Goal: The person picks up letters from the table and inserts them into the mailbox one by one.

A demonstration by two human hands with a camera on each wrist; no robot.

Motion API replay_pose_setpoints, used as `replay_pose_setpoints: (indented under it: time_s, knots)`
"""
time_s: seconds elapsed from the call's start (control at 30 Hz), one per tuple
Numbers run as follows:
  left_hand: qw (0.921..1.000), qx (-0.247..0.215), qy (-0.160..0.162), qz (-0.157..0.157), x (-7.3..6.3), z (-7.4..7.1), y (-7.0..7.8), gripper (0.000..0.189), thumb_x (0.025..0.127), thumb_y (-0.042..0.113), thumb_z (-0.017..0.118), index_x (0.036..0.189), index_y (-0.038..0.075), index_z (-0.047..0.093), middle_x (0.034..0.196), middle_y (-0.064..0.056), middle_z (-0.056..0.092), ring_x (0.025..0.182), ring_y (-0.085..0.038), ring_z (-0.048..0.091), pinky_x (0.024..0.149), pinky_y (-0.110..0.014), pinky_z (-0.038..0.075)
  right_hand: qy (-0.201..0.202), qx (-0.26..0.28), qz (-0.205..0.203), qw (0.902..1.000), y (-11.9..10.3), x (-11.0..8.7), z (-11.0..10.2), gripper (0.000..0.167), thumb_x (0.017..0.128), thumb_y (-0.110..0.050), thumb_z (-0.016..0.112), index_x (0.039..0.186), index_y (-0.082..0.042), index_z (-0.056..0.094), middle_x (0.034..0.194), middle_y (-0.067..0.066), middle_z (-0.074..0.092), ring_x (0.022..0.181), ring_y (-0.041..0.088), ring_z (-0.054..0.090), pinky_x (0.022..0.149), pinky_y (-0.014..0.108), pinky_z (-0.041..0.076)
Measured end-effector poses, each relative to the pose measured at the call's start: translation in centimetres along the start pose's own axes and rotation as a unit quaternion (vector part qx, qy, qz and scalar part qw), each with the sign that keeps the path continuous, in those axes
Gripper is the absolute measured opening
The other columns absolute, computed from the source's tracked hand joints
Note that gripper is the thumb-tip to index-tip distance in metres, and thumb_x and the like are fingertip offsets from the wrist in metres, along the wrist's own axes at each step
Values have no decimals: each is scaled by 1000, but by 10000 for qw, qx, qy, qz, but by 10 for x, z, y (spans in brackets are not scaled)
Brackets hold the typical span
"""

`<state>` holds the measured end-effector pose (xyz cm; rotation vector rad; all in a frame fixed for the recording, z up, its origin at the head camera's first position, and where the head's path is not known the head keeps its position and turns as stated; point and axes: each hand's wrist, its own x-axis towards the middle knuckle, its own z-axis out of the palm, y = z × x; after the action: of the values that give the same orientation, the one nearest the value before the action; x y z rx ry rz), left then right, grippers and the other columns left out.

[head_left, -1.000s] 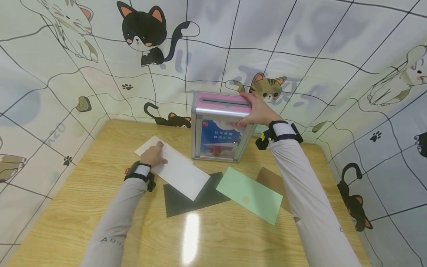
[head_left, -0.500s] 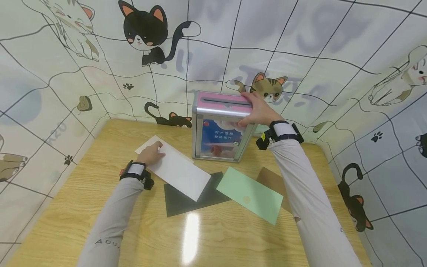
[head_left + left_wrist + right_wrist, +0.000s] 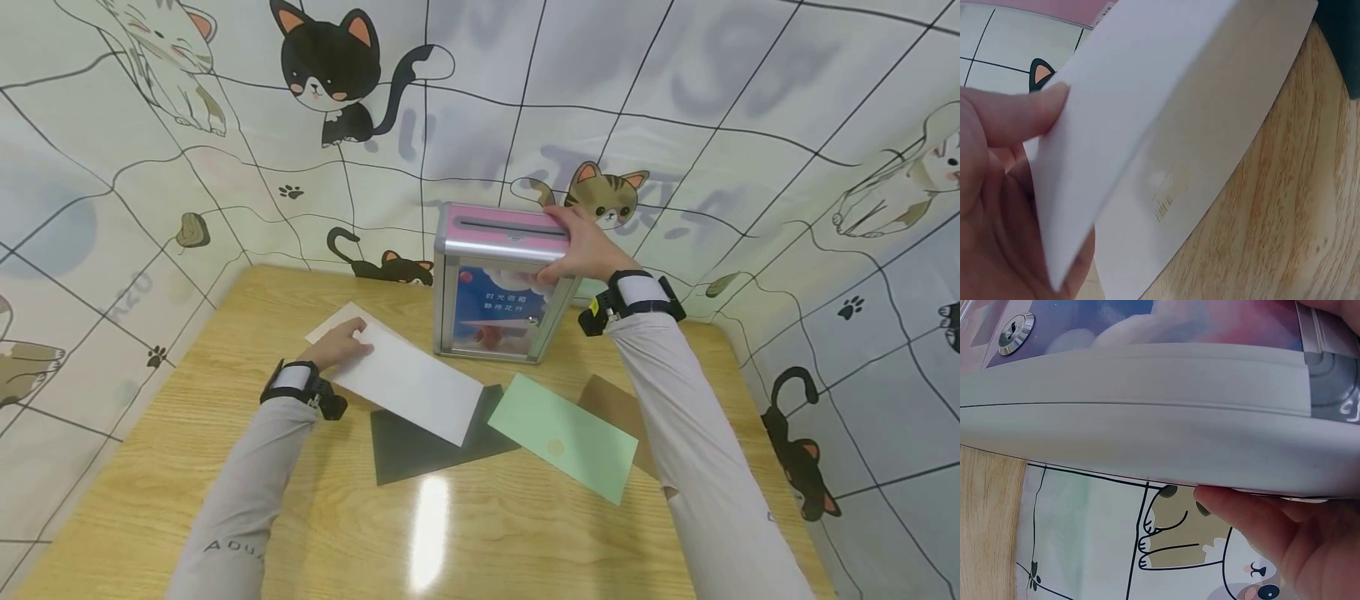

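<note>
On a light wood-grained worktop (image 3: 555, 533), a white rectangular paper envelope (image 3: 420, 379) is pinched between thumb and fingers by the left hand (image 3: 339, 343), toward the back left corner. An upright silver metal box with a pink slotted top (image 3: 491, 308) is gripped at its upper right corner by the right hand (image 3: 588, 246), near the back edge. Dark green paper (image 3: 423, 454), mint-green paper (image 3: 562, 437) and brown paper (image 3: 611, 402) are laid nearer the front edge.

The white sheet (image 3: 417, 383) at left and green sheet (image 3: 561, 437) at right look like smooth, matt paper, the far box (image 3: 492, 287) has a satiny silver metal frame (image 3: 501, 247), a glossy front panel (image 3: 487, 321) and a polished metal lock (image 3: 1016, 334), and the wood-grain counter (image 3: 337, 533) is glossy.
</note>
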<state>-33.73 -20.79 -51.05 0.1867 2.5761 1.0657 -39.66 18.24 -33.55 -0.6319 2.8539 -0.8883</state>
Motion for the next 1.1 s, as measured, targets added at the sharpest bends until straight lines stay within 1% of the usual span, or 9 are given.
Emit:
replay_pose_setpoints:
  time_s: [0.23, 0.37, 0.47, 0.57, 0.67, 0.8, 0.87, 1.0, 1.1]
  knots:
    - [9979, -499, -398, -71, 0, -1, 2, 36, 90, 19, 50, 116, -2, 40, 110, -20, 46, 90, -27, 50, 72, -30, 43, 15, 23, -24, 10000, 2, 1, 0, 106, 53, -17, 82, 142, -13, 25, 133, 15, 29, 111, 32, 36, 93, 51, 36]
    - [9956, -792, -491, -84, 1, -1, 5, 27, 90, 17, 50, 109, 0, 40, 93, -13, 49, 75, -19, 52, 62, -26, 43, 11, 29, -33, 10000, 3, 2, 1, 105, 54, -18, 82, 143, -13, 25, 133, 15, 29, 112, 32, 36, 94, 51, 36]
    - [9937, -987, -523, -89, 1, -2, 10, 23, 90, 15, 51, 103, 0, 39, 80, -8, 46, 65, -15, 48, 57, -24, 41, 2, 51, -36, 10000, 3, 2, 0, 105, 54, -18, 81, 142, -13, 25, 133, 15, 29, 112, 32, 36, 94, 50, 36]
    - [9917, -1139, -593, -23, -1, -2, 18, 29, 90, 14, 50, 110, -3, 39, 86, -11, 49, 67, -14, 51, 59, -24, 44, -9, 51, -31, 10000, 3, 2, 0, 104, 54, -18, 81, 142, -13, 25, 133, 15, 29, 111, 32, 36, 94, 51, 36]
    - [9891, -1308, -682, 44, -1, -2, 26, 36, 91, 13, 49, 121, -4, 37, 99, -16, 52, 77, -16, 56, 67, -26, 47, -19, 24, -20, 10000, 3, 2, -1, 104, 55, -18, 81, 143, -13, 25, 133, 16, 28, 111, 32, 35, 93, 51, 35]
    - [9860, -1447, -794, 229, -4, -1, 37, 38, 91, 14, 49, 123, -3, 37, 104, -19, 53, 84, -20, 57, 74, -29, 48, 4, -62, -76, 10000, 3, 1, -1, 104, 54, -19, 81, 142, -12, 26, 133, 18, 28, 112, 33, 34, 94, 51, 35]
    - [9857, -1438, -831, 297, -5, 0, 42, 44, 91, 16, 50, 129, -2, 35, 111, -21, 52, 88, -23, 57, 78, -32, 47, 26, -120, -112, 9999, 3, 2, -1, 104, 54, -20, 82, 142, -12, 26, 133, 18, 28, 112, 33, 34, 93, 51, 35]
    - [9886, -1240, -797, 316, -8, 0, 54, 57, 90, 20, 51, 138, 1, 26, 126, -22, 42, 99, -27, 52, 87, -38, 45, 29, -151, -119, 9998, 3, 2, -1, 104, 54, -20, 81, 142, -13, 27, 132, 18, 29, 111, 32, 34, 93, 52, 35]
    - [9887, -1217, -809, 344, -9, -1, 62, 57, 90, 20, 52, 138, 2, 27, 124, -23, 44, 100, -30, 51, 88, -40, 44, 23, -159, -126, 9998, 3, 2, -1, 105, 54, -20, 81, 142, -13, 26, 131, 18, 30, 111, 32, 34, 92, 52, 36]
